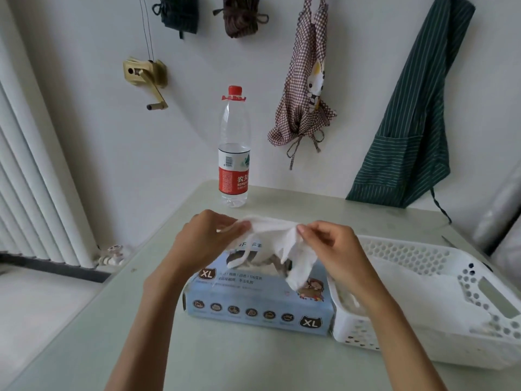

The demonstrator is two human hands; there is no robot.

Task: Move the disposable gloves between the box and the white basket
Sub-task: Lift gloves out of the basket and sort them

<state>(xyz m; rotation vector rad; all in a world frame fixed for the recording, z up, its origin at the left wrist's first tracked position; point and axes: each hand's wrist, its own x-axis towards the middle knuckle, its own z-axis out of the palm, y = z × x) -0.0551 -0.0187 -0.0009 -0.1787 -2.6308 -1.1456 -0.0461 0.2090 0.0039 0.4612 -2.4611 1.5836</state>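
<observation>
A white disposable glove [284, 244] hangs above the light blue glove box [253, 303], which lies on the table in front of me. My left hand [203, 241] pinches the glove's left edge and my right hand [335, 249] pinches its right edge, so it is stretched between them with its fingers drooping toward the box's top opening. More white gloves show in that opening. The white perforated basket [479, 303] stands right of the box, touching it, with what look like white gloves lying in its near left corner.
A water bottle [234, 148] with a red cap and label stands at the table's back edge by the wall. Aprons and cloth bags hang on the wall behind. A white radiator runs along the left. The pale table [197, 359] reaches toward me.
</observation>
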